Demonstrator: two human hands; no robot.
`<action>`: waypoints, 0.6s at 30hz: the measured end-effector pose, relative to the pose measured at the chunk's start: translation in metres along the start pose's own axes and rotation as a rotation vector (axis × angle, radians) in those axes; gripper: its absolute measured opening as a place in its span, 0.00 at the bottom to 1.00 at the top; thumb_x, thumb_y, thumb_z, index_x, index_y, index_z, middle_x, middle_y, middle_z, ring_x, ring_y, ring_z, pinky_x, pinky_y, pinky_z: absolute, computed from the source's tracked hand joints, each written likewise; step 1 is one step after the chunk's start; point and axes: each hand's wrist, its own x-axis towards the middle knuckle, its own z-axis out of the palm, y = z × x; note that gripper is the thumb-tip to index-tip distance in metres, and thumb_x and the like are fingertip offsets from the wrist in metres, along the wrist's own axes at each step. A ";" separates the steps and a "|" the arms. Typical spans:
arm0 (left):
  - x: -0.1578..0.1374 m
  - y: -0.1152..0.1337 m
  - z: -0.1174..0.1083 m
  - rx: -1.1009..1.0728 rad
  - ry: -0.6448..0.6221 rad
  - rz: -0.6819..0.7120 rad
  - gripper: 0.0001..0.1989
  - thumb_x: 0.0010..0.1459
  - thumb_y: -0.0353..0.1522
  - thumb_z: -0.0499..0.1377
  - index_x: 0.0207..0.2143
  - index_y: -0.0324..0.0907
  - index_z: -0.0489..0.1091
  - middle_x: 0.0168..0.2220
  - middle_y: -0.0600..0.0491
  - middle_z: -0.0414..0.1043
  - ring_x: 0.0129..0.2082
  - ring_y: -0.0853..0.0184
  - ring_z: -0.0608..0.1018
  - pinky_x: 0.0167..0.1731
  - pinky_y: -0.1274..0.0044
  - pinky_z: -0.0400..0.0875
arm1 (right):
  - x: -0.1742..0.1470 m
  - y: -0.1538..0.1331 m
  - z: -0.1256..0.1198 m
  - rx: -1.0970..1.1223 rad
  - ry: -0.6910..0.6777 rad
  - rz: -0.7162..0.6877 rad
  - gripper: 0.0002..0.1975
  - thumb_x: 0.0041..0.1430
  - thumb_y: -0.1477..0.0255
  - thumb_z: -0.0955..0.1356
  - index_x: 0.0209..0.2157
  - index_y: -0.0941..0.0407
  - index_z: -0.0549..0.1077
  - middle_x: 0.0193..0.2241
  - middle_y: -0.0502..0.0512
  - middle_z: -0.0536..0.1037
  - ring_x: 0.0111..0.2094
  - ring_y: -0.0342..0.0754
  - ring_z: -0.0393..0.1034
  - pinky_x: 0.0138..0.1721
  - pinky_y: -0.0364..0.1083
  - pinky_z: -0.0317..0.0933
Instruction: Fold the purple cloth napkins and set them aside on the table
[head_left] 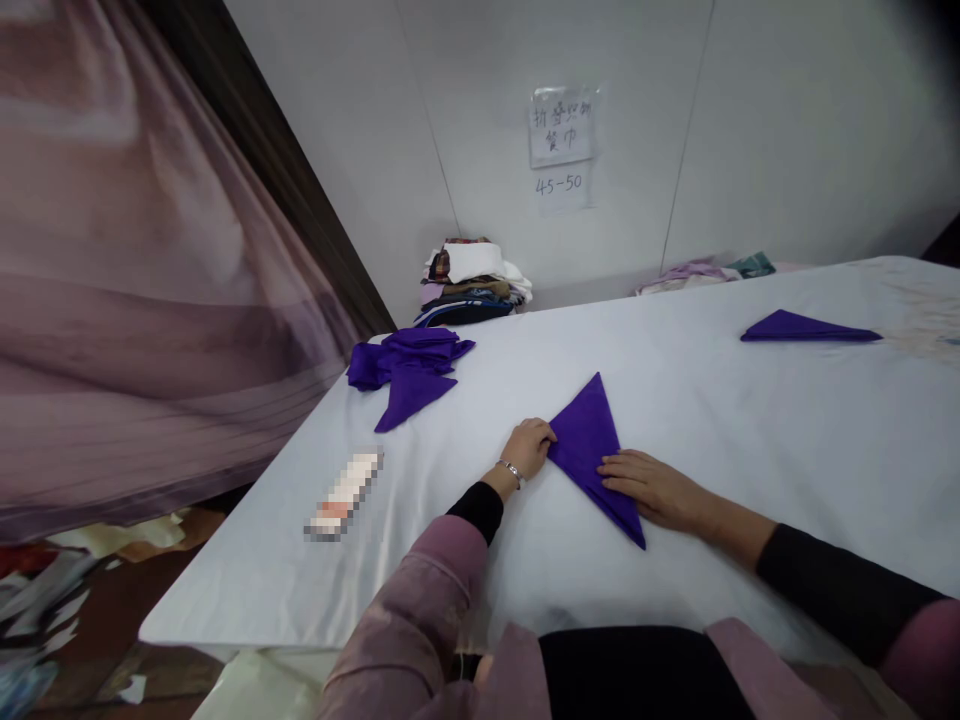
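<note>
A purple napkin (pixel 586 432), folded into a layered triangle, lies on the white-covered table in front of me. My left hand (pixel 529 446) has its fingers curled together at the napkin's left corner and pinches the edge there. Flat on the napkin's right side rests my right hand (pixel 651 488), its fingers stretched out over the cloth near the long folded edge. One tip of the triangle points away from me, another toward me. The underside of the cloth and my left thumb are mostly hidden.
A heap of purple napkins (pixel 409 362) lies at the left rear. Another folded purple napkin (pixel 810 327) is at the far right. A pixelated flat object (pixel 345 497) sits near the left edge. Stacked clothes (pixel 472 285) stand against the wall, below a paper sign (pixel 561 128).
</note>
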 end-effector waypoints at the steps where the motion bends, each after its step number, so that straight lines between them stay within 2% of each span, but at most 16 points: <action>1: 0.000 0.001 -0.001 0.002 -0.004 0.004 0.14 0.50 0.19 0.53 0.33 0.44 0.72 0.38 0.53 0.72 0.42 0.66 0.71 0.46 0.71 0.65 | 0.001 -0.001 0.002 0.030 0.002 0.002 0.20 0.56 0.77 0.63 0.50 0.52 0.70 0.50 0.59 0.73 0.55 0.53 0.62 0.56 0.60 0.53; 3: -0.001 0.003 -0.003 0.013 -0.022 0.014 0.15 0.50 0.19 0.53 0.33 0.45 0.73 0.39 0.53 0.73 0.44 0.65 0.71 0.47 0.70 0.65 | 0.003 -0.007 0.004 0.126 0.037 0.042 0.17 0.57 0.74 0.63 0.47 0.51 0.72 0.47 0.57 0.75 0.52 0.52 0.65 0.56 0.59 0.53; 5: -0.003 0.005 -0.007 0.030 -0.059 0.038 0.15 0.51 0.19 0.53 0.34 0.45 0.73 0.41 0.53 0.73 0.45 0.65 0.71 0.48 0.69 0.64 | 0.005 -0.015 0.003 0.270 0.099 0.160 0.14 0.59 0.70 0.63 0.46 0.50 0.73 0.45 0.56 0.76 0.49 0.51 0.68 0.54 0.57 0.57; 9: -0.012 0.012 -0.019 0.048 -0.119 0.042 0.12 0.56 0.26 0.54 0.39 0.47 0.73 0.41 0.54 0.74 0.48 0.65 0.69 0.51 0.70 0.60 | 0.017 -0.022 -0.011 0.615 0.230 0.613 0.14 0.57 0.60 0.65 0.40 0.52 0.75 0.38 0.54 0.78 0.41 0.52 0.72 0.45 0.52 0.65; 12: -0.016 0.018 -0.029 0.035 -0.159 -0.030 0.13 0.61 0.37 0.52 0.45 0.48 0.71 0.45 0.54 0.73 0.52 0.64 0.67 0.55 0.69 0.56 | 0.035 -0.006 -0.027 0.850 0.353 0.840 0.16 0.52 0.59 0.68 0.36 0.56 0.76 0.34 0.54 0.79 0.38 0.52 0.72 0.42 0.51 0.66; 15: -0.012 0.022 -0.032 0.013 -0.179 -0.100 0.17 0.59 0.43 0.54 0.46 0.47 0.71 0.46 0.53 0.73 0.50 0.63 0.69 0.54 0.69 0.56 | 0.055 0.023 -0.038 1.019 0.407 0.926 0.13 0.51 0.63 0.70 0.35 0.57 0.75 0.32 0.54 0.79 0.34 0.49 0.72 0.40 0.48 0.66; 18: -0.006 0.021 -0.027 -0.021 -0.117 -0.187 0.18 0.55 0.42 0.58 0.47 0.46 0.71 0.42 0.53 0.75 0.44 0.63 0.73 0.51 0.71 0.62 | 0.070 0.049 -0.040 1.089 0.417 1.024 0.10 0.50 0.69 0.71 0.35 0.57 0.73 0.32 0.54 0.78 0.31 0.46 0.72 0.34 0.45 0.67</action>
